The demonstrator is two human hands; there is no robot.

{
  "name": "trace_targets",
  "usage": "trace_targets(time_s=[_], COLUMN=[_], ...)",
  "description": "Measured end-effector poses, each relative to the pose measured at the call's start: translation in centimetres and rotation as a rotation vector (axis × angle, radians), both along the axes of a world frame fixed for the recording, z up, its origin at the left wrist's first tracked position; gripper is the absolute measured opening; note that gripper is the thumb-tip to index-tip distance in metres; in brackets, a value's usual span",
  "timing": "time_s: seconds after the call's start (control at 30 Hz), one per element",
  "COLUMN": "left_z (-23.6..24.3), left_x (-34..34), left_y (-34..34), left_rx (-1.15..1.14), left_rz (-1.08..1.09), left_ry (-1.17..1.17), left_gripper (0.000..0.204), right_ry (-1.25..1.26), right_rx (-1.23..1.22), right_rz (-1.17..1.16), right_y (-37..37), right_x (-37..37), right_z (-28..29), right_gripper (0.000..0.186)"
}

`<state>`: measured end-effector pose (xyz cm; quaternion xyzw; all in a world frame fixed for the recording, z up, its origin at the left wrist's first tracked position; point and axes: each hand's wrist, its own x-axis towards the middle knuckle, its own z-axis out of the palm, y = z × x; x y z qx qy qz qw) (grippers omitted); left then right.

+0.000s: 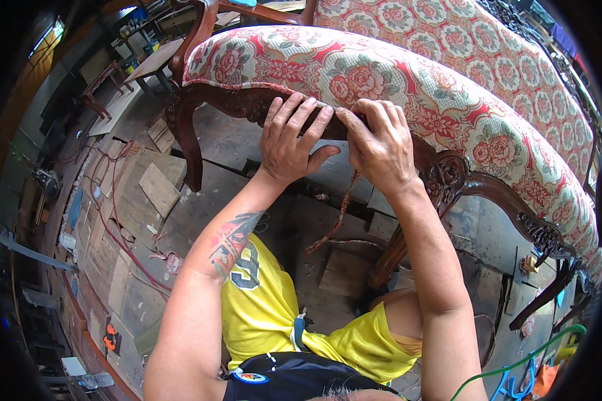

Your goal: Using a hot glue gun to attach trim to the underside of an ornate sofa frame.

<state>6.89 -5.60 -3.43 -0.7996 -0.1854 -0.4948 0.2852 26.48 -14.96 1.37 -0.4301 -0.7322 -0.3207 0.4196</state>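
A long sofa with a floral red-and-cream padded seat (364, 77) curves across the top, on a carved dark wood frame (451, 175). Along the seam between fabric and wood, a narrow patterned trim cord (341, 212) runs in from the left. Its loose end hangs down below my right hand. My left hand (293, 139) lies with fingers stretched against the seam, fingertips pressing the edge. Right beside it, my right hand (380, 142) is closed, thumb and bent fingers pinching the cord at the seam. The gripped part of the cord is hidden by the fingers.
Wooden boards (159, 187) and a red hose (117, 224) lie on the floor to the left, with an orange-and-black tool (112, 337) farther down. A curved sofa leg (192, 150) stands at left. A green cord (525, 361) crosses the lower right.
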Motion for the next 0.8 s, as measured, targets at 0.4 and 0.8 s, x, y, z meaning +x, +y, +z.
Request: trace_targets(time_s=[0.4,0.8], left_z=[0.0,-0.3], left_x=[0.9,1.3], left_y=[0.1,0.1], left_rx=[0.005,-0.013], left_rz=[0.016,0.016], left_ry=[-0.052,-0.098], left_gripper=[0.058,0.056], right_ry=[0.028,0.013], right_rx=[-0.032,-0.056], right_rz=[0.003,0.000], right_y=[0.0,-0.1], right_x=[-0.1,-0.1], right_z=[0.1,0.0], right_gripper=[0.043,0.046])
